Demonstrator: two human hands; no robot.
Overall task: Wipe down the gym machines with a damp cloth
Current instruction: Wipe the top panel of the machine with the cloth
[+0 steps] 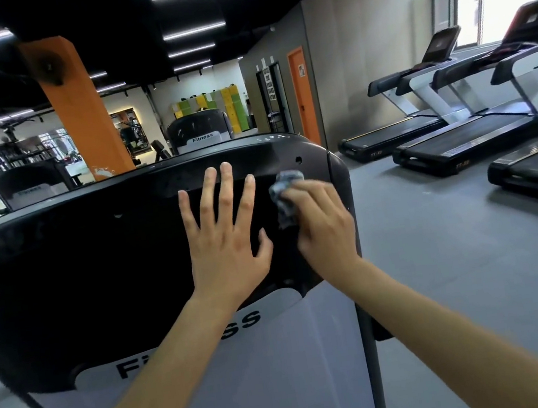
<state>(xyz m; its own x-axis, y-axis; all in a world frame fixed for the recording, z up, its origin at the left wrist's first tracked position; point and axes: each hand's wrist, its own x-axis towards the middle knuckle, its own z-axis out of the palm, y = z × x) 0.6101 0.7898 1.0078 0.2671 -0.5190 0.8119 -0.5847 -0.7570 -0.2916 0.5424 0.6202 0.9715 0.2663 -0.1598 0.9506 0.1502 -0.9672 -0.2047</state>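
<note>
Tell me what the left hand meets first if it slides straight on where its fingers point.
The left hand lies flat on the black cover, fingers aimed up. First comes the glossy top rim, seemingly just past the fingertips; depth is unclear.

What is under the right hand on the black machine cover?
A crumpled grey cloth, which the right hand grips against the black cover. Only its upper edge shows; the fingers hide the rest.
</note>
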